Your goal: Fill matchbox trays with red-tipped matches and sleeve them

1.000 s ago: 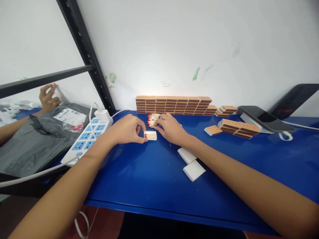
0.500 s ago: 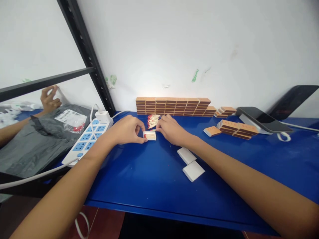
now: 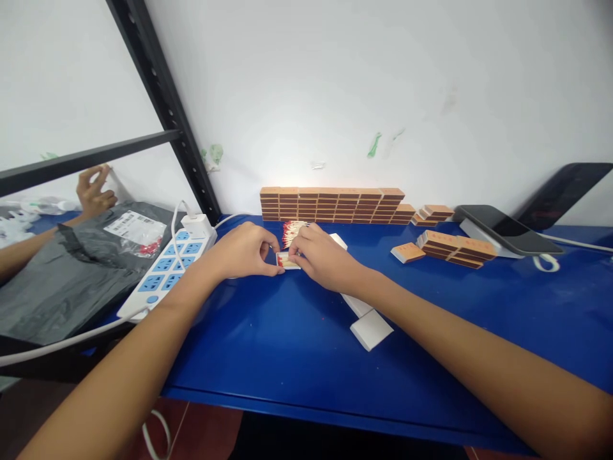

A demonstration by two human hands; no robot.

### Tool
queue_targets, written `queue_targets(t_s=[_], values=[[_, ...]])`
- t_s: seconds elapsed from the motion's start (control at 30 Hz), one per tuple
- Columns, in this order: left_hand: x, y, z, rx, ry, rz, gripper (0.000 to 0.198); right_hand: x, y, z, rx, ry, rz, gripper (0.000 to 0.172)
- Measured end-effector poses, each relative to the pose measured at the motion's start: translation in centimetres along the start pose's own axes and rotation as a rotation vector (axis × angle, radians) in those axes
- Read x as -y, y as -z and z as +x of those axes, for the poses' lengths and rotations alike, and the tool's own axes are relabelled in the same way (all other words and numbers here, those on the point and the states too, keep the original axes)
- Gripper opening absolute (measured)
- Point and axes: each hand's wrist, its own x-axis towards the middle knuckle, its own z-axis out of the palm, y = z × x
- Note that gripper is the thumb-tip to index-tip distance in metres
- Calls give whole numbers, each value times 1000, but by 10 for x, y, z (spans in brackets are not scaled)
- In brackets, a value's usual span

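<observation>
Dead centre of the frame, both hands meet over a little open matchbox tray (image 3: 286,260) sitting flat on the blue worktop (image 3: 287,348). You can just see red match heads at its left end. The left hand (image 3: 244,250) has it pinched by the left end, thumb in front and fingers curled behind. The right hand (image 3: 322,259) is bunched over the right end with its fingers closed down on the tray. It looks like it's gripping it too, but the fingertips are hidden, so I can't tell if there are matches between them.

Just behind the tray there's a loose pile of matches (image 3: 293,229). Behind that, against the white wall, is a neat wall of stacked matchboxes (image 3: 330,204). Right of centre is a smaller loose stack of boxes (image 3: 454,246), with a single box (image 3: 407,252) lying nearby. A dark phone (image 3: 507,229) is propped up beyond them. Two white empty sleeves (image 3: 371,329) lie under the right forearm, lower middle.

On the left of the frame there's a white and blue power strip (image 3: 165,268) beside a grey plastic bag (image 3: 67,275). Another person's hand (image 3: 93,191) is at the far upper left, behind the black shelf frame (image 3: 163,96).
</observation>
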Motion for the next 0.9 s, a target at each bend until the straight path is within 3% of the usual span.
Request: queue_targets(t_s=[0.27,0.43,0.67,0.9], values=[[1,1,0,19,12,-31,31,-5,0,0,-34,-2,139,12],[0,6,-3,202,81,-151,33,-4,-8,15,-118,-123,176,14],[-1,11,-4,303,119,-198,41,2,-30,28,-69,-220,76,11],[-3,13,-4,306,126,-210,42,2,-25,27,-13,-220,43,14]])
